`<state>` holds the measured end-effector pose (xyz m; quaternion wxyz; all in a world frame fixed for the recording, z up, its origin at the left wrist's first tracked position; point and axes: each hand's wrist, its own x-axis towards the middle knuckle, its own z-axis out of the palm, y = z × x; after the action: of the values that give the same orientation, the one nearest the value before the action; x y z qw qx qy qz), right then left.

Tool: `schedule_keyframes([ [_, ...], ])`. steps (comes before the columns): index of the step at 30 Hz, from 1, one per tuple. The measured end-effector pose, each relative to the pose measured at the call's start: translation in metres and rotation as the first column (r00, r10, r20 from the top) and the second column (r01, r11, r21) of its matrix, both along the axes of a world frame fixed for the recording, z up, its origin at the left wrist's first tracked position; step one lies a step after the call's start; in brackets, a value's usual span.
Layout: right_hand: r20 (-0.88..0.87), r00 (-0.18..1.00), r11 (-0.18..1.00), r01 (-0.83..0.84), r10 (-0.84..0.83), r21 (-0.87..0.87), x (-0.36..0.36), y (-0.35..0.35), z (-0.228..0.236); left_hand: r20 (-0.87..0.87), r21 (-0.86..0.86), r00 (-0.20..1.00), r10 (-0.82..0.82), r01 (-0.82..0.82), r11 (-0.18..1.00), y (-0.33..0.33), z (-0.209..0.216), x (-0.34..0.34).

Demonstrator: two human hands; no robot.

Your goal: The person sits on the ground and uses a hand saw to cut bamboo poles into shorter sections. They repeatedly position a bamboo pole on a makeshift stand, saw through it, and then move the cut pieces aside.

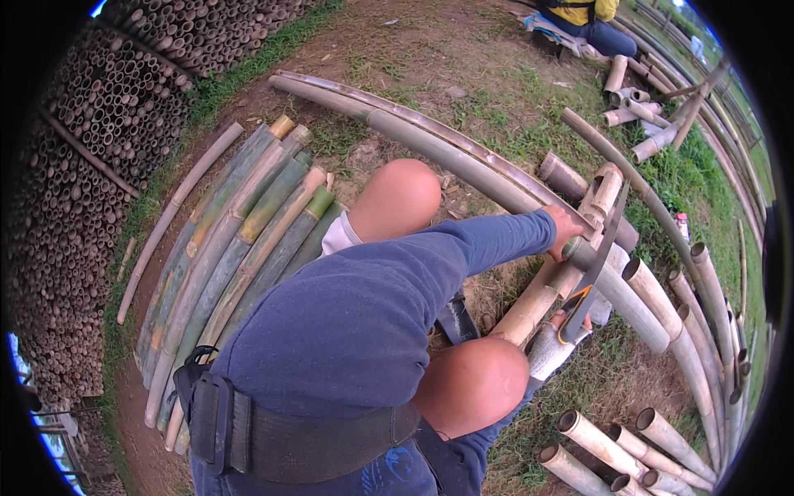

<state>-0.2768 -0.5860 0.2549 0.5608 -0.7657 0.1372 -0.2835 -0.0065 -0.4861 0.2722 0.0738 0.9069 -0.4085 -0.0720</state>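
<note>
Gripping the saw (595, 269) by its handle, the right hand (554, 339) sits low beyond the knee (473, 387); the blade crosses the pole (628, 302). Outstretched, the left arm sets its hand (565, 230) by the pole's end, grasp unclear.

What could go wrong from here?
Cut fingers: the bare left hand is right beside the saw blade, so a skip could catch it.

Rolling: the round bamboo pole appears to lie across another bamboo length; with no clamp visible, it might twist or shift under the saw.
</note>
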Motion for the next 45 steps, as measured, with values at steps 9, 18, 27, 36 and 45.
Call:
schedule_keyframes([
  [9, -0.136, 0.988, 0.985, 0.095, -0.076, 0.144, -0.178, 0.065, 0.016, 0.041, -0.092, 0.997, -0.067, 0.07, 0.993, -0.003, -0.017, 0.012],
  [18, -0.075, 0.994, 0.997, 0.08, -0.081, -0.023, 0.006, 0.013, 0.026, 0.019, 0.004, 1.0, 0.018, -0.018, 1.0, -0.004, -0.007, 0.001],
  [27, -0.136, 0.981, 0.987, 0.121, -0.135, -0.105, -0.192, 0.086, 0.029, -0.031, 0.07, 0.999, -0.028, 0.03, 0.997, -0.007, -0.002, 0.01],
  [36, 0.02, 0.997, 0.995, 0.074, -0.075, 0.063, -0.013, 0.022, 0.018, 0.013, 0.05, 1.0, 0.019, -0.019, 0.999, -0.004, 0.004, -0.008],
  [45, -0.235, 0.962, 0.95, 0.196, -0.139, 0.242, -0.193, 0.093, 0.031, -0.049, 0.093, 0.998, -0.035, 0.04, 0.995, -0.006, -0.004, 0.004],
])
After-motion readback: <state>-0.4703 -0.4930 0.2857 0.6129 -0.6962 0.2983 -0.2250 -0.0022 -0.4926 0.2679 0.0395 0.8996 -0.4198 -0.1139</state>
